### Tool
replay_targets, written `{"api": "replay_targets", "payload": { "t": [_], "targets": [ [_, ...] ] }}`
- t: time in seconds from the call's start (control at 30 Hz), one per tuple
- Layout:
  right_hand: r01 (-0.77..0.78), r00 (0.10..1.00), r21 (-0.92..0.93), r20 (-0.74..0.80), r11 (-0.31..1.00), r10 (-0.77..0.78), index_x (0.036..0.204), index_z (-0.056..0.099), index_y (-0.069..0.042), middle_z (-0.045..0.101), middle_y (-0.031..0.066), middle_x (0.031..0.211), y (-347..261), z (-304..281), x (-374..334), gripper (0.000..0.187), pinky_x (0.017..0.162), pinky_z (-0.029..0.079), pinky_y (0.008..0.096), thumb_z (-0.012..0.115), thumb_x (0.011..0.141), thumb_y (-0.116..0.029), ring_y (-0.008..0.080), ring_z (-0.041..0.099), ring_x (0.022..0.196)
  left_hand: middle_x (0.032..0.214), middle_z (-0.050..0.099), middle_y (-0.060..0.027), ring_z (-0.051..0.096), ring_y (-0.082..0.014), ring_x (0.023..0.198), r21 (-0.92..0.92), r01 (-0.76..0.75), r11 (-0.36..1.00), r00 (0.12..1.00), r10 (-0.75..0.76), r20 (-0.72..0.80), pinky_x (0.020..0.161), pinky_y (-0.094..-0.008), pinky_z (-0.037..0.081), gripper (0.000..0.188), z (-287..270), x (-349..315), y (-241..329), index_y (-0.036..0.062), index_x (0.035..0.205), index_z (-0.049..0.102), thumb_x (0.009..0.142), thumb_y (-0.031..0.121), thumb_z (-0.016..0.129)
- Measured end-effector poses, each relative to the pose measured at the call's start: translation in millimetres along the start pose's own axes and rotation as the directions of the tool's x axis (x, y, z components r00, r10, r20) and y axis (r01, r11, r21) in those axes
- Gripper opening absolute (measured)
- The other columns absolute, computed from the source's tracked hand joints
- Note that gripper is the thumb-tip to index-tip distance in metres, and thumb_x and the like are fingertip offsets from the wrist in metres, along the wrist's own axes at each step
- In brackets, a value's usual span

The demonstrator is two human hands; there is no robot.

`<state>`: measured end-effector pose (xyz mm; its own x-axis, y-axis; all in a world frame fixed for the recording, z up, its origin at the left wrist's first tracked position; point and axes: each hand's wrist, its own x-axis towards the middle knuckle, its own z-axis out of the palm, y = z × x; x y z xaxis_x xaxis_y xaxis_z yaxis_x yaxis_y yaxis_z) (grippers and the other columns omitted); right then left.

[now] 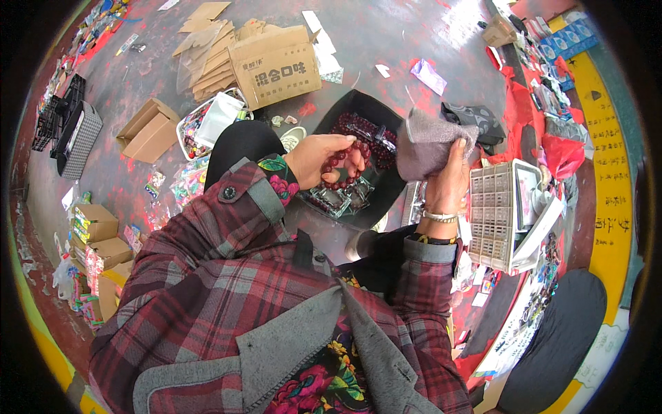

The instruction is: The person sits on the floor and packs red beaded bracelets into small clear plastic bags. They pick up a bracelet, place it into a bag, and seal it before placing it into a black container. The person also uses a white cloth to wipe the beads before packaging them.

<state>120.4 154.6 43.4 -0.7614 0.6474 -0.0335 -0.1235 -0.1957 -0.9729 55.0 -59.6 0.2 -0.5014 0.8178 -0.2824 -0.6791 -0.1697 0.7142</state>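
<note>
A bracelet of dark red round beads (334, 168) hangs around the fingers of my left hand (314, 159), thumb closed over the top. On the right, a greyish-purple cloth (424, 143) is gripped in my right hand (448, 181), whose wrist wears a pale bracelet. Between and below both hands stands a black open bin (378, 196). Inside it lie more dark red bead strands (345, 123) and shiny clear-wrapped pieces (343, 200). Part of the bin's contents is hidden behind my left hand.
Beyond my left knee are a cardboard box (274, 67), flattened cardboard (210, 62) and a white basket (215, 119) of small goods. A pale plastic crate (491, 214) stands close to my right forearm. A dark bag (476, 121) sits behind the cloth; red sheeting (517, 114) lies at right.
</note>
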Motion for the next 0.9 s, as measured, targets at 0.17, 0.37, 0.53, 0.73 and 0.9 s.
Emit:
{"api": "replay_targets", "payload": {
  "t": [0.17,0.37,0.53,0.73,0.9],
  "targets": [
    [0.322,0.804,-0.079,0.549,0.944,-0.228,0.112,0.052,0.002,0.054,0.0132,0.115,13.0,12.2,-31.8,0.044,0.095,0.035,0.0343,0.050,0.088,-0.035,0.0225,0.048,0.108,0.092,0.060,-0.0085,0.057,-0.0123,0.075,-0.033,-0.018,0.999,0.997,0.020,0.080,0.049,-0.0212,0.039,0.021,-8.7,5.6,-8.9,0.0032,0.093,0.057,0.090,0.020,0.044],
    [0.147,0.772,0.043,0.620,0.988,-0.142,0.115,0.054,-0.004,0.055,0.0086,0.117,8.3,17.4,-24.0,0.056,0.095,0.034,0.0341,0.061,0.078,-0.045,0.0202,0.046,0.114,0.110,0.056,-0.0099,0.055,-0.0186,0.102,0.516,-0.408,0.753,0.912,0.360,0.195,0.087,-0.0323,0.045,0.032,-14.3,-0.8,-16.0,0.0022,0.116,0.049,0.085,0.002,0.048],
    [0.260,0.641,-0.229,0.768,0.938,0.010,0.113,0.054,-0.002,0.057,0.0070,0.110,23.1,26.7,-33.0,0.039,0.085,0.041,0.0253,0.064,0.076,-0.007,0.0130,0.053,0.100,0.111,0.055,-0.0119,0.055,-0.0213,0.100,0.272,-0.393,0.878,0.916,0.346,0.204,0.088,-0.0347,0.044,0.028,-20.8,2.8,-25.2,0.0012,0.114,0.050,0.090,0.014,0.043],
    [0.662,0.673,-0.367,0.674,0.654,-0.303,0.101,0.059,-0.002,0.062,0.0135,0.082,30.3,33.2,-37.6,0.024,0.066,0.048,0.0282,0.061,0.080,-0.013,0.0243,0.062,0.074,0.106,0.057,-0.0099,0.058,-0.0171,0.092,-0.220,-0.158,0.963,0.984,0.172,0.048,0.081,-0.0314,0.048,0.027,-0.2,1.2,-15.1,0.0016,0.111,0.052,0.089,0.018,0.047],
    [0.814,0.581,-0.498,0.679,0.300,-0.449,0.086,0.059,-0.003,0.060,0.0129,0.070,26.2,35.2,-39.2,0.014,0.055,0.047,0.0339,0.059,0.082,-0.017,0.0296,0.060,0.063,0.098,0.060,-0.0084,0.060,-0.0170,0.086,0.039,-0.174,0.984,0.985,0.174,-0.005,0.076,-0.0306,0.048,0.024,10.8,-4.1,-6.4,0.0011,0.105,0.056,0.090,0.017,0.044]
  ]
}}
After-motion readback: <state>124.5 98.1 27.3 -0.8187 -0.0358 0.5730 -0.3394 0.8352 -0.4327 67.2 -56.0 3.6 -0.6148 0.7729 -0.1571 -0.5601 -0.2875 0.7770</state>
